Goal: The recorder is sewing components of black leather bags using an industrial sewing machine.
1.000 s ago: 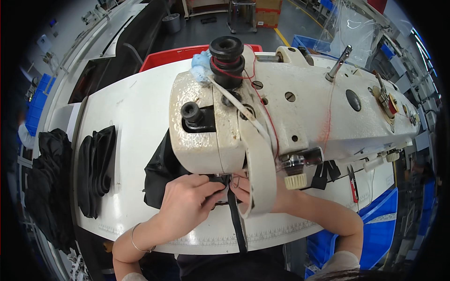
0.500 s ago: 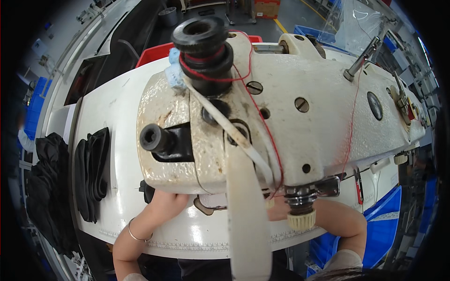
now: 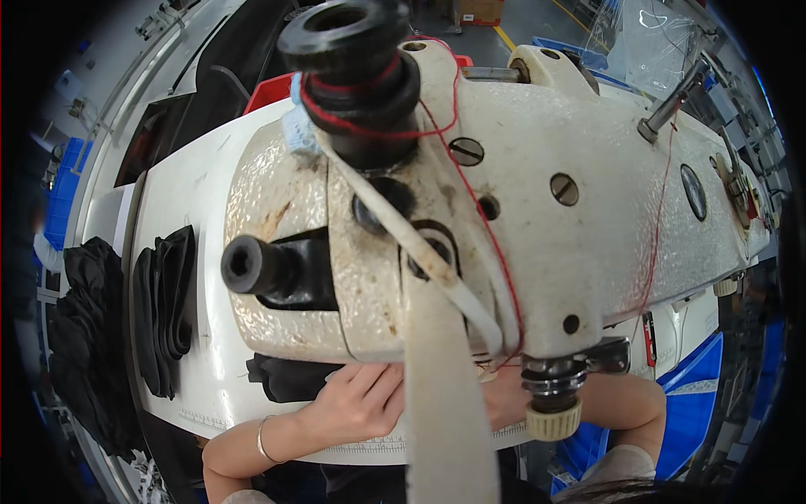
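A white sewing machine head [image 3: 520, 227] fills the middle of the view, with red thread [image 3: 489, 228] running over it. Under its left end lies a bundled piece of black cloth [image 3: 294, 380]. My left hand [image 3: 363, 405], a thin bracelet on its wrist, is at the right side of this cloth, fingers bent together over its edge; the machine head covers the fingertips. My right hand [image 3: 504, 398] is below the machine head, largely covered by the pale lever [image 3: 449, 403] and the machine, so its fingers do not show. The needle area is hidden too.
Folded black cloth pieces [image 3: 164, 311] lie on the left of the white table [image 3: 217, 189]. A larger black cloth pile [image 3: 91, 344] sits beyond the table's left edge. Blue bins [image 3: 693, 395] stand at the right, and a red-handled tool [image 3: 649, 338] lies on the table.
My left hand has moved right and nearer to me, and more black cloth now shows under the machine's left end. The machine appears larger and slightly lower in view.
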`<state>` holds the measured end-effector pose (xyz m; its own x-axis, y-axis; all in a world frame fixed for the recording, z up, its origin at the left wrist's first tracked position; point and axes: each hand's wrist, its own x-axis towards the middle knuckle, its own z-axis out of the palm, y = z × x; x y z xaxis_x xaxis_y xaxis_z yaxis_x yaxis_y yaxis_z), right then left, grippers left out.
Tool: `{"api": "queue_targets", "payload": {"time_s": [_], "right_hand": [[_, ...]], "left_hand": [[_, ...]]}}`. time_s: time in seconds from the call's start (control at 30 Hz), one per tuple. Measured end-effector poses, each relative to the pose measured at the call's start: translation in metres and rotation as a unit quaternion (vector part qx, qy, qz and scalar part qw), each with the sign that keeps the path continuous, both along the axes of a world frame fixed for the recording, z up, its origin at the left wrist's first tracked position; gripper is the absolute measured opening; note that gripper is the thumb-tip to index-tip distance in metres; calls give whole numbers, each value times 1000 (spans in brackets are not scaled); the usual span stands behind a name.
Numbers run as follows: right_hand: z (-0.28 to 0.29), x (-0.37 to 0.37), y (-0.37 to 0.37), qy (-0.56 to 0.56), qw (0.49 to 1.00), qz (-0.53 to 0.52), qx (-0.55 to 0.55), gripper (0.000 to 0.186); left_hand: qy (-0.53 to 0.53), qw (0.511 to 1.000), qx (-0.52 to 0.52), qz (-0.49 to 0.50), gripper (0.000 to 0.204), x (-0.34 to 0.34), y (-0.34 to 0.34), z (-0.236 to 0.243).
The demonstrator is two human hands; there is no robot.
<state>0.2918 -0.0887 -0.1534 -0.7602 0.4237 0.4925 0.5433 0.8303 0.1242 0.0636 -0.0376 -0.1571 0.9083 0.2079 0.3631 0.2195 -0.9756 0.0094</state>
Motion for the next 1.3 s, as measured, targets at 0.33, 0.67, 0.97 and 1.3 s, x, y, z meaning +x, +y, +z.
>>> {"api": "queue_targets", "payload": {"time_s": [0.33, 0.67, 0.97, 1.3], "right_hand": [[-10, -1, -3, -7, 999, 28, -22, 12], [-7, -3, 2, 5, 997, -20, -68, 20], [-34, -10, 25, 145, 978, -63, -133, 35], [29, -28, -73, 396, 682, -6, -615, 29]], "left_hand": [[-13, 1000, -3, 16, 27, 8, 1, 12], [-62, 989, -128, 36, 26, 7, 14, 4], [-79, 957, -253, 116, 28, 12, 42, 13], [193, 978, -15, -73, 14, -3, -53, 106]]}}
